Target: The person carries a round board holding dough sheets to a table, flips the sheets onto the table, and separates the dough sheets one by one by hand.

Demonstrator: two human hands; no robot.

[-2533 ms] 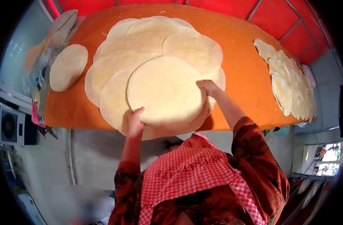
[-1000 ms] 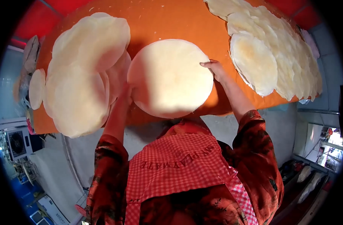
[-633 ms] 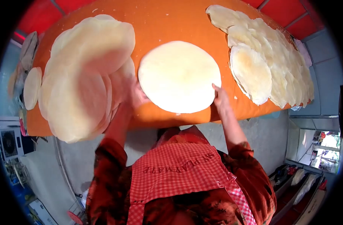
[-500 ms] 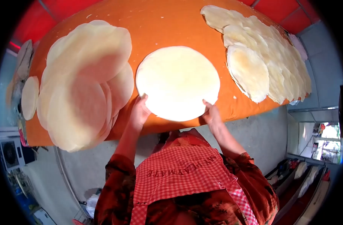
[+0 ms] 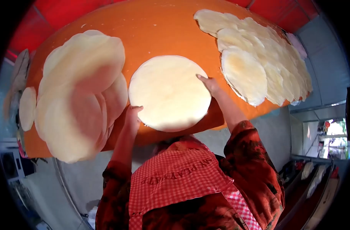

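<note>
A pale, round flatbread stack (image 5: 169, 92) lies at the front middle of the orange-covered table (image 5: 159, 34), its near edge at the table's front edge. My left hand (image 5: 134, 114) grips its lower left edge, thumb on top and the other fingers mostly hidden. On the right side my right hand (image 5: 209, 85) pinches the rim, its thumb resting over the upper face. How many layers the stack has, I cannot tell. To the left, large thin flatbreads (image 5: 67, 122) overlap in a spread. More flatbreads (image 5: 274, 61), drier and wrinkled, overlap on the right.
A single flatbread (image 5: 28, 109) hangs at the table's left edge. Red tiles (image 5: 67, 15) border the far side. A checked apron (image 5: 171, 172) covers my front. Grey floor (image 5: 267, 134) shows below the table, with long dark troughs (image 5: 309, 195) at lower right.
My right hand has moved up along the stack's right rim, its thumb now on the upper face. My left hand stays at the lower left edge. The whole view has shifted slightly.
</note>
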